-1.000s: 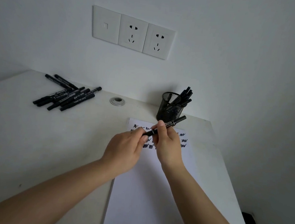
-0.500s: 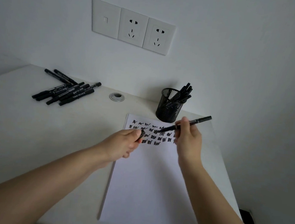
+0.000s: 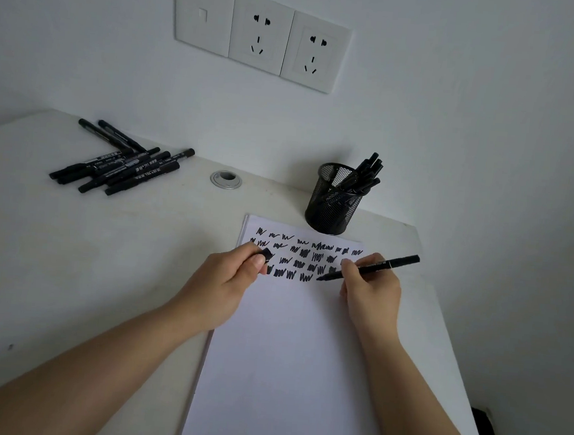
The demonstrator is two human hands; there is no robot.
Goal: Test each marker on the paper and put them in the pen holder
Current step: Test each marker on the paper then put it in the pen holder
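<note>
Two bare forearms are seen, ending in the left hand [image 3: 229, 283] and the right hand [image 3: 370, 292]. Short, unpainted nails are shown. The arms are uncovered as far as can be seen.

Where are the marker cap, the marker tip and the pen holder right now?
marker cap [image 3: 267, 254], head view, on its exposed black end beside the left hand's fingers.
marker tip [image 3: 319, 279], head view, on the nib over the paper.
pen holder [image 3: 331, 203], head view, on its mesh wall.

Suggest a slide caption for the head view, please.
Right hand poised with uncapped marker over scribbled paper; left hand holds cap.
</note>
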